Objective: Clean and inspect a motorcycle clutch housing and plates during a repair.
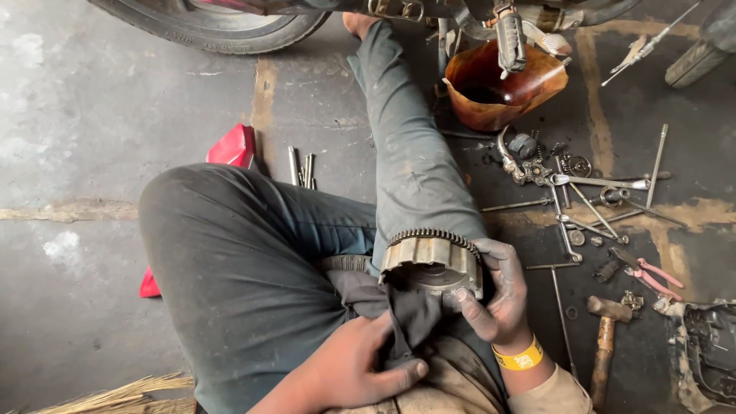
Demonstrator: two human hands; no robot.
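Nearest the camera, the person's left hand (353,368) bunches a dark grey rag (399,310) against the lap, its grip closed on the cloth with the thumb pressed along a fold. Both legs in dark trousers (245,261) fill the middle of the floor (77,138), one knee bent, the other leg stretched toward a motorcycle tyre (207,23) at the far edge. Beside that leg sits a brown, oil-stained drain pan (498,88). On the lap rests the clutch basket (431,261), a round metal housing with a toothed ring around its top; the right hand (498,295), blackened with grease and wearing a yellow wristband (519,358), has its grip clamped on the basket's right side, while the rag touches its lower edge. Toward the floor's right edge lie a wooden-handled hammer (603,341), pink-handled pliers (652,276), several spanners (598,182) and scattered small bolts.
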